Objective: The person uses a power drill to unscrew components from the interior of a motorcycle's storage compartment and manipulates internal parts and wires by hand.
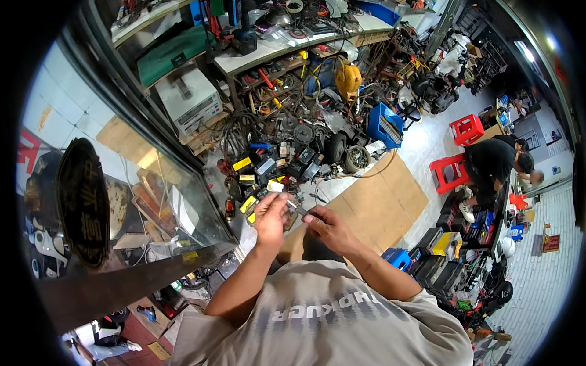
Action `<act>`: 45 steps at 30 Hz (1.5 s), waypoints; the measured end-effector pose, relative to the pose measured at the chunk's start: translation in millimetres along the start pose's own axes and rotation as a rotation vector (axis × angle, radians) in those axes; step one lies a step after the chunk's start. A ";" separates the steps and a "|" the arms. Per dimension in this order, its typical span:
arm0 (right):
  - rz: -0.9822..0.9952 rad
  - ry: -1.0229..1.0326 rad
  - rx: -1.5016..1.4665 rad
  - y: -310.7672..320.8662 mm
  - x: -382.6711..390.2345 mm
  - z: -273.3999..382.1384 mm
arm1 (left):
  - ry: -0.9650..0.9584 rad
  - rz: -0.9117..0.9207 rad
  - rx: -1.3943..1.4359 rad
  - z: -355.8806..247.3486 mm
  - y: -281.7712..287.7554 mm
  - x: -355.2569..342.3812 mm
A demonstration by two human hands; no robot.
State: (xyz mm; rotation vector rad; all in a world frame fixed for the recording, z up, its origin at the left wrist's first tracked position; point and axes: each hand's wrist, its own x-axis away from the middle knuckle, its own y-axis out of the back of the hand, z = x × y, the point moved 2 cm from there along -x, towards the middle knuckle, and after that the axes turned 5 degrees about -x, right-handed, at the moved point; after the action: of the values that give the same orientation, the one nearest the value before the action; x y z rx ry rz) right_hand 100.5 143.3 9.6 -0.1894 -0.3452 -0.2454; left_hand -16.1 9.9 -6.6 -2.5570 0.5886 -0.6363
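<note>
The left hand (pixel 273 218) is raised in front of the chest, elbow bent, its forearm slanting up and to the right; thumb and fingertips meet in a pinch. The right hand (pixel 329 228) sits slightly lower, its forearm slanting up and to the left, with thumb and forefinger leading and the other fingers curled. Between them, both hands grasp 1 small metal part (pixel 296 208), the left at its upper end, the right at its lower. Its long axis runs diagonally, from upper left down to lower right; fingers hide its tips, so I cannot tell which end is the front.

The part is held in the air; in view it falls just beyond the left edge of the cardboard (pixel 384 198) on the floor. Past it spreads a pile of parts (pixel 293 152), with a blue bin (pixel 386 125) near the cardboard's far edge. Farther back stands the counter (pixel 250 63), a dark power tool (pixel 245 41) near its left corner and a white machine (pixel 190 100) beside that corner. To the right, a person (pixel 493 160) bends forward near 2 red stools (pixel 450 173).
</note>
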 end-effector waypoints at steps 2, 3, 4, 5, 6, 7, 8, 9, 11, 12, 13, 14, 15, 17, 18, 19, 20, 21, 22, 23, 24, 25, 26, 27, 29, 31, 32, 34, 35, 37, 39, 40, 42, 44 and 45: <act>-0.015 -0.025 -0.024 8.8 -15.8 -8.3 | -0.034 0.007 -0.009 8.9 -4.2 -14.4; 0.026 -0.054 -0.014 27.0 -51.1 23.3 | -0.062 0.011 -0.009 -8.7 -22.7 -50.4; 0.014 -0.171 -0.049 25.4 -27.7 18.3 | 0.048 -0.047 -0.025 5.1 -21.1 -29.5; 0.008 -0.254 -0.082 21.9 -22.7 19.1 | 0.127 -0.091 -0.050 9.1 -17.7 -23.8; 0.073 -0.190 -0.065 45.0 -95.6 25.2 | 0.136 -0.169 -0.052 5.6 -14.9 -84.5; 0.027 -0.267 -0.095 57.9 -113.6 4.9 | 0.263 -0.262 -0.046 27.9 0.1 -87.8; -0.007 -0.312 -0.107 74.0 -152.2 -8.7 | 0.354 -0.347 -0.032 43.4 15.2 -105.7; -0.018 -0.331 -0.122 88.5 -212.2 -19.7 | 0.359 -0.442 0.084 57.6 45.6 -131.0; -0.145 -0.586 -0.300 127.2 -272.0 -91.8 | 0.349 -0.607 0.161 117.6 113.7 -85.7; -0.191 -0.553 -0.195 149.8 -326.6 -116.6 | 0.279 -0.785 -0.003 135.0 135.8 -66.8; -0.233 -0.493 -0.117 160.8 -393.4 -134.1 | 0.092 -0.838 -0.005 140.6 156.1 -55.9; -0.262 -0.505 -0.119 177.6 -454.8 -144.5 | 0.184 -1.024 0.257 144.0 170.0 -37.7; -0.285 -0.517 -0.130 188.8 -513.5 -149.3 | 0.104 -1.071 0.133 158.8 184.2 -2.4; -0.227 -0.219 -0.163 285.4 -634.2 -131.6 | 0.189 -1.104 0.150 218.3 160.8 20.9; -0.335 -0.335 0.092 228.2 -654.9 -126.5 | 0.306 -1.287 0.168 217.3 155.1 84.9; -0.243 -0.364 0.027 190.4 -672.8 -111.5 | 0.286 -1.408 0.072 214.6 132.2 130.4; -0.210 -0.394 -0.097 165.2 -676.6 -104.5 | 0.214 -1.320 -0.168 219.4 101.3 177.8; -0.204 -0.387 -0.224 152.5 -691.2 -89.6 | 0.297 -1.473 -0.204 221.4 86.1 191.4; -0.164 -0.405 -0.207 131.2 -696.8 -77.9 | 0.320 -1.560 -0.141 231.1 72.1 228.7; -0.182 -0.407 -0.113 158.4 -702.2 -81.3 | 0.500 -1.632 0.248 249.7 37.6 206.3; -0.124 -0.421 -0.043 178.6 -713.3 -84.5 | 0.546 -1.600 0.280 256.0 26.2 196.7; -0.083 -0.442 0.133 178.4 -707.0 -95.1 | 0.575 -1.589 0.307 261.6 17.1 199.2; -0.011 -0.413 0.425 188.0 -709.3 -104.7 | 0.589 -1.557 0.342 273.0 15.2 192.1; 0.029 -0.271 0.606 181.4 -697.6 -118.6 | 0.599 -1.545 0.377 282.5 10.4 194.0; 0.286 -0.349 0.913 158.8 -647.1 -166.8 | 0.631 -1.564 0.446 297.9 -5.2 225.8; 0.270 -0.168 1.202 200.9 -630.4 -212.5 | 0.703 -1.629 0.315 339.1 1.6 202.3; 0.292 0.013 1.236 216.7 -610.2 -229.4 | 0.647 -1.598 0.225 352.2 7.4 205.5; 0.433 -0.415 1.098 212.1 -520.5 -233.9 | 0.580 -1.710 0.187 353.2 14.2 244.8; 0.643 -0.491 1.086 237.6 -471.1 -274.7 | 0.796 -1.516 -0.084 352.9 4.6 279.2; 0.683 -0.737 0.842 267.1 -440.9 -275.8 | 0.957 -1.411 -0.537 368.4 16.7 290.6; 0.662 -0.812 1.179 271.4 -414.0 -269.0 | 1.099 -1.195 -0.795 379.6 26.5 304.0; 0.661 -0.958 1.204 261.8 -360.8 -260.3 | 0.955 -1.694 -0.098 399.6 -13.3 346.9; 0.520 -0.941 1.299 246.2 -369.1 -219.2 | 0.749 -1.808 0.581 412.3 -1.7 310.2; 0.465 -0.790 1.314 211.5 -341.8 -231.8 | 0.630 -1.847 0.777 443.2 -6.3 376.2; 0.518 -0.849 1.133 164.9 -316.1 -242.2 | 0.589 -1.865 0.825 462.1 -9.6 430.1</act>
State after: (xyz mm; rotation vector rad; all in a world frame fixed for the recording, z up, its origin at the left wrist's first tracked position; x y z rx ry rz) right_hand -68.4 310.8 -349.9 0.7623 -1.1944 0.5842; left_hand 571.9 -52.9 -228.0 -1.3574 -1.7685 -1.6170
